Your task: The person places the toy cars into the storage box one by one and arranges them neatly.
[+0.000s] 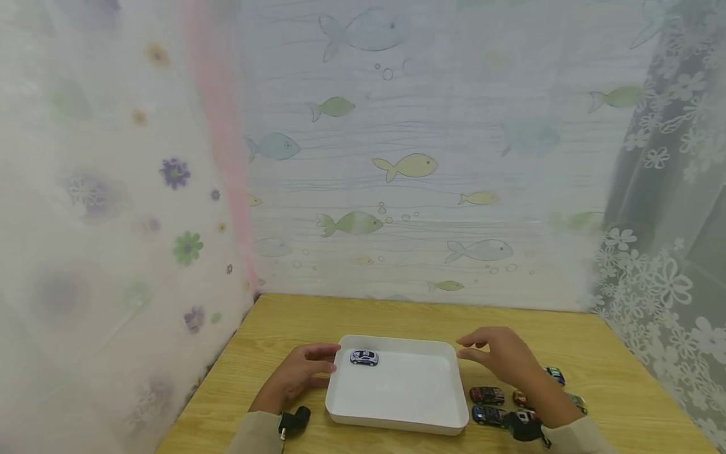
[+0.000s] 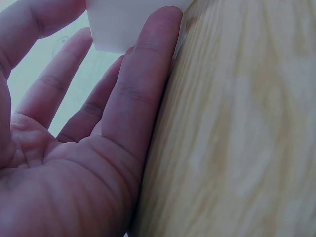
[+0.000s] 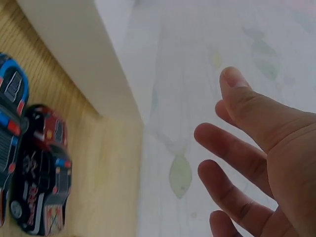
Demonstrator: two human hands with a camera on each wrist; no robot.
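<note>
A shallow white tray (image 1: 397, 394) sits on the wooden table, with one white-and-dark-blue toy car (image 1: 363, 357) in its far left part. At the tray's left side is my left hand (image 1: 303, 371), its fingers spread and fairly straight. Seen from the left wrist, those fingertips reach the white tray wall (image 2: 116, 27), with one finger low along the tabletop. My right hand (image 1: 501, 354) hovers by the far right corner of the tray, thumb and fingers apart. Nothing lies between its fingers in the right wrist view, where the tray's wall (image 3: 74, 47) passes beside it.
Several toy cars stand right of the tray, among them a dark red one (image 1: 486, 395) and a blue-and-black one (image 1: 489, 415). My right forearm covers part of that group. Fish-patterned curtain (image 1: 408, 189) hangs behind the wooden table (image 1: 306, 310).
</note>
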